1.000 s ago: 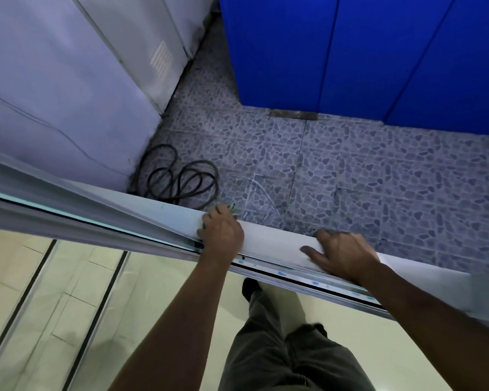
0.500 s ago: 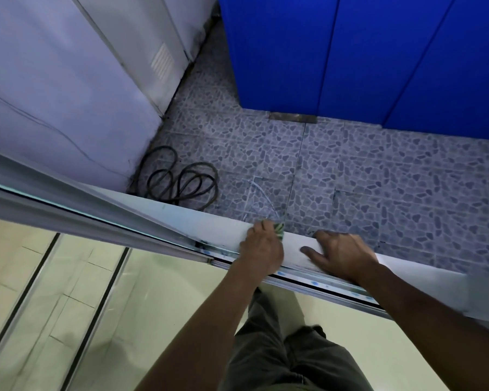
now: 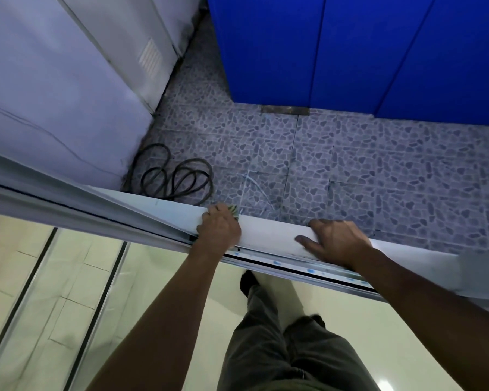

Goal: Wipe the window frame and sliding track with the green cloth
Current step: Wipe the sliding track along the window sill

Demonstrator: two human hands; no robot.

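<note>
Now left hand point(image 3: 219, 227) grips the green cloth point(image 3: 233, 210) on the window frame point(image 3: 271, 231), right hand point(image 3: 338, 240) flat beside

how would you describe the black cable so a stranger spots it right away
Start at the pale wall on the left and follow it down to the pebble-patterned floor. The black cable lies there just beyond the white window frame, the only dark looped thing on those tiles.

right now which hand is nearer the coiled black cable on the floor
Left. The left hand works the sill just right of and below the coiled black cable; the right hand rests farther right along the sill.
</note>
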